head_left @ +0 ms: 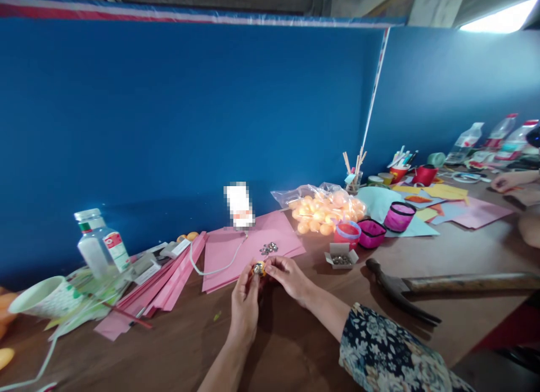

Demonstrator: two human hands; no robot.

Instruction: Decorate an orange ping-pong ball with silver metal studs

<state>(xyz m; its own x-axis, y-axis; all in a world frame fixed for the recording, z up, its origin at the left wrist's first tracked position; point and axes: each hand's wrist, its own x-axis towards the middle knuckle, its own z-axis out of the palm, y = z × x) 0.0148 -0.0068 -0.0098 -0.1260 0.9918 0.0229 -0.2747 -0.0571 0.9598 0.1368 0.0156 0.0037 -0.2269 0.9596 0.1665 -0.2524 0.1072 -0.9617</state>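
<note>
My two hands meet over the brown table [295, 347], closed on one small yellow-and-silver piece [259, 269] that sits right at my fingertips. My left hand [246, 302] comes at it from below with the forearm running up nearly straight, thumb pointing upward along the near side and the fingers curled round the left. My right hand [293, 278] reaches in slantwise from the right, wrist low, thumb and forefinger pinching the piece's right edge — the other fingers folded in behind. A dark floral sleeve [392, 347] covers that forearm to below the elbow.

Just beyond my fingertips, a little pile of metal bits [269, 248] lies on pink sheets [232, 248]. To the right of my fingers stands a small open box [340, 248] with more bits inside; farther right lies a hammer [464, 283] — its head toward me, its handle pointing away rightward.
</note>
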